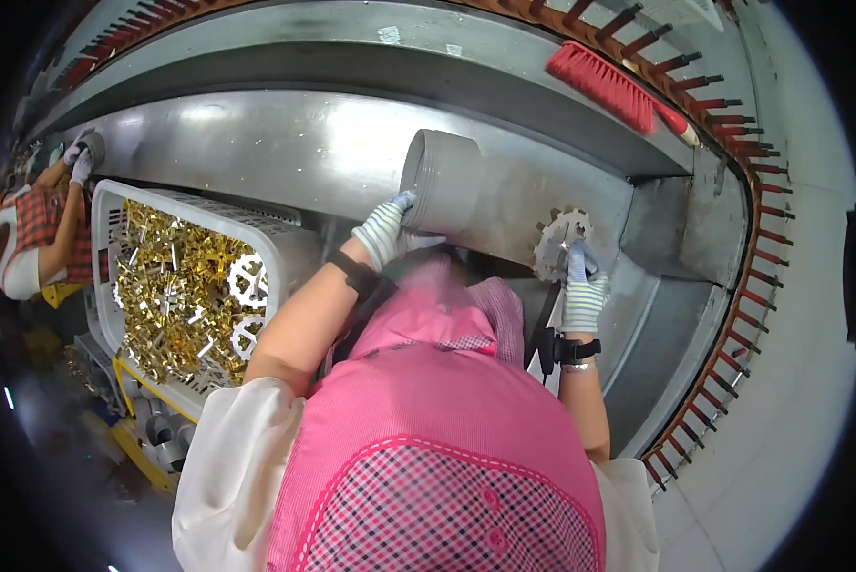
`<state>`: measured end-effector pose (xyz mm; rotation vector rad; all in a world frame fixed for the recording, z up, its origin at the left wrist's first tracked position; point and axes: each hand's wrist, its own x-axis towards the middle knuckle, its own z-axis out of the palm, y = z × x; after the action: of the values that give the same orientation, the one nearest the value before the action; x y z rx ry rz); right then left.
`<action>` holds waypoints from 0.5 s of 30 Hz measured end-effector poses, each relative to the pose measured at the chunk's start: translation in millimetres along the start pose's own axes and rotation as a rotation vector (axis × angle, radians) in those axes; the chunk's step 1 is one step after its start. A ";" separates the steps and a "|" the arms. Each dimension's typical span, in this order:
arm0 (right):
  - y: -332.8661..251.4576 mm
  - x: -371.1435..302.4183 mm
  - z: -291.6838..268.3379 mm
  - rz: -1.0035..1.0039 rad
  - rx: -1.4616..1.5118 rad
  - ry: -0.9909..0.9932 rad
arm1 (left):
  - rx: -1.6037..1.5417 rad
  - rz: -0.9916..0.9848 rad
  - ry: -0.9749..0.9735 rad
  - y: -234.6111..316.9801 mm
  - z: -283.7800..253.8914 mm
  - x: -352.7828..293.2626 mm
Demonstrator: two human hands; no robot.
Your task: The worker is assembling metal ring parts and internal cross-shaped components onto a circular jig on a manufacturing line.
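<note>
My left hand point(390, 232), in a striped work glove, is closed on the lower left side of a short, wide grey pipe fitting point(447, 181). The fitting has a ribbed collar and leans on its side over the metal bench. To the right, my gloved right hand point(583, 291) pinches the near edge of a flat grey toothed disc point(550, 250). A small bright glint shows at its fingertips; I cannot make out what it is. The disc is apart from the fitting.
A white plastic basket point(289, 243) at my left holds gold and silver metal clips and white toothed wheels. Beyond the metal bench point(285, 133), a red brush point(604, 86) lies on a ledge beside a curved rack of pegs point(733, 143). Another person point(51, 224) works at far left.
</note>
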<state>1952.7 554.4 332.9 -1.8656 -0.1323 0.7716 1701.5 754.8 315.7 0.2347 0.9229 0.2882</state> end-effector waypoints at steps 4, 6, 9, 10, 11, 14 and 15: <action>6.5 12.8 8.5 -0.055 0.075 -0.025 | 0.034 -0.010 0.114 4.7 7.5 8.7; 7.0 18.1 10.8 -0.014 0.027 -0.025 | 0.084 0.001 0.183 3.2 2.8 19.6; 4.7 23.1 17.9 -0.151 -0.128 -0.051 | 0.863 0.273 0.459 -16.6 -65.9 68.4; 7.1 25.6 19.6 -0.224 -0.206 -0.070 | 0.857 0.257 0.454 -16.3 -54.7 66.5; -7.5 20.0 26.3 -0.256 -0.258 -0.094 | 1.249 0.272 0.522 -6.9 -28.5 55.1; -17.3 19.1 51.2 -0.662 -0.474 -0.219 | 1.625 0.298 0.615 -2.9 -8.9 48.2; -24.6 11.8 62.8 -0.607 -0.508 -0.321 | 1.648 0.254 0.588 -2.7 -11.5 49.3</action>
<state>1932.9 619.9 334.6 -1.9836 -1.1320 0.6292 1720.7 770.1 271.4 1.8637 1.5409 -0.2720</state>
